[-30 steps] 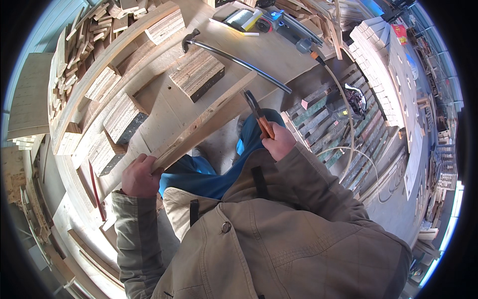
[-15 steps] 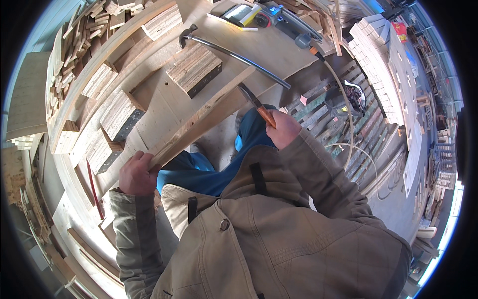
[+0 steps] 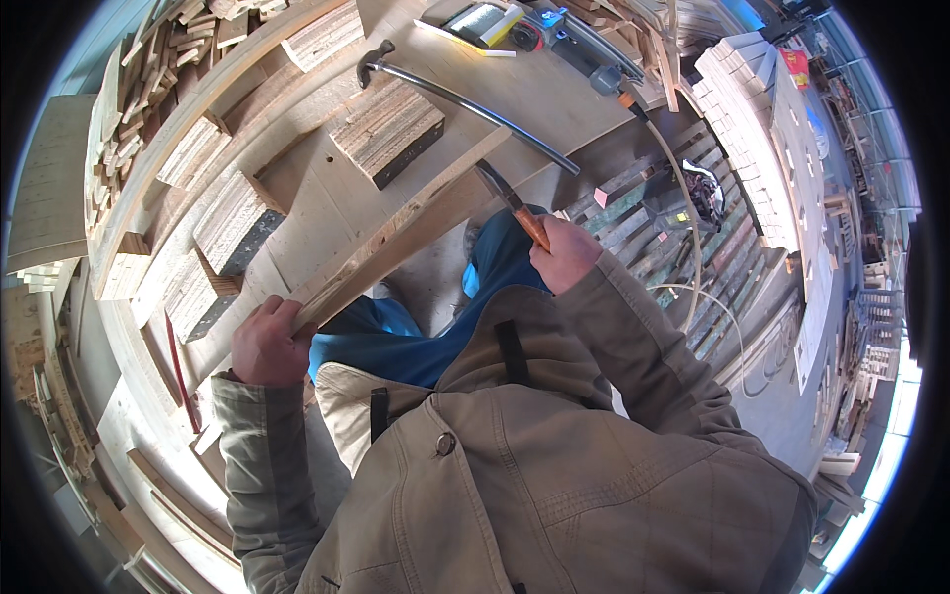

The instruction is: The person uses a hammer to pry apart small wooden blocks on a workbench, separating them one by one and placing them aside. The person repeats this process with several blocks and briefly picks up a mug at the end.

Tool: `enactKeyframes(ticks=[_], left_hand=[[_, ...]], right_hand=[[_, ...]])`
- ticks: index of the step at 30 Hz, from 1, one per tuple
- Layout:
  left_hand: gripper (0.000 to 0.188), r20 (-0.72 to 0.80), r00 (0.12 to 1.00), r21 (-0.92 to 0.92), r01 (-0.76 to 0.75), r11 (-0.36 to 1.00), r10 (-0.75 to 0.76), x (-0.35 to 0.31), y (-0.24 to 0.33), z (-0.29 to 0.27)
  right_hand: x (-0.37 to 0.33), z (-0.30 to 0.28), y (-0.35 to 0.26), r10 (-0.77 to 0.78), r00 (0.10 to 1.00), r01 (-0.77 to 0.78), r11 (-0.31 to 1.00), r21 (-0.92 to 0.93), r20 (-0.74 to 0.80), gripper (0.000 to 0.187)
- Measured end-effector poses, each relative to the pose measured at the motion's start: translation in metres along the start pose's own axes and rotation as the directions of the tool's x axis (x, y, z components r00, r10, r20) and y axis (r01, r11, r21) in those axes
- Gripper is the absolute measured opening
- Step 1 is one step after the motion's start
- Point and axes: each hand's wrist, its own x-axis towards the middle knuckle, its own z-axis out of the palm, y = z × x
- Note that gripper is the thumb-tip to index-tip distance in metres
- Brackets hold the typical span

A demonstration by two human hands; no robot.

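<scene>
My left hand (image 3: 268, 343) is closed round the near end of a long narrow wooden board (image 3: 398, 234). The board slants away to the upper right, above my knees. In my right hand (image 3: 568, 256) is a wooden-handled tool with a dark, flat metal blade (image 3: 531, 226); its exact kind I cannot make out. The blade's tip points up and left, beside the board's far end. Beyond the board, a claw hammer (image 3: 465, 102) with a shiny metal shaft lies on the plywood work surface, its head near a layered wooden block (image 3: 388, 131).
More layered blocks (image 3: 236, 220) stand along a curved-looking wooden rail (image 3: 188, 104) on the left. A red rod-like thing (image 3: 181, 371) lies by my left hand. A hose (image 3: 689, 188) runs over the slatted pallet (image 3: 727, 287) at right. Stacked timber (image 3: 747, 139) rises behind it.
The board's far end has shifted slightly up and right, and my left hand slightly left. My right hand keeps its hold on the tool, nearly still.
</scene>
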Motion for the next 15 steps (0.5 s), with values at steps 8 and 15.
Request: enactKeyframes(ticks=[8,15], left_hand=[[0.023,0.014,1.000,-0.018,0.000,1.000,0.000,0.001,-0.002,-0.002],[0.022,0.042,0.999,-0.019,0.024,1.000,-0.023,0.002,-0.002,-0.002]], right_hand=[[0.010,0.017,0.014,0.032,0.999,-0.036,0.981,0.189,0.024,0.026],[0.008,0.018,0.009,0.058,0.998,-0.063,0.970,0.236,0.027,0.022]])
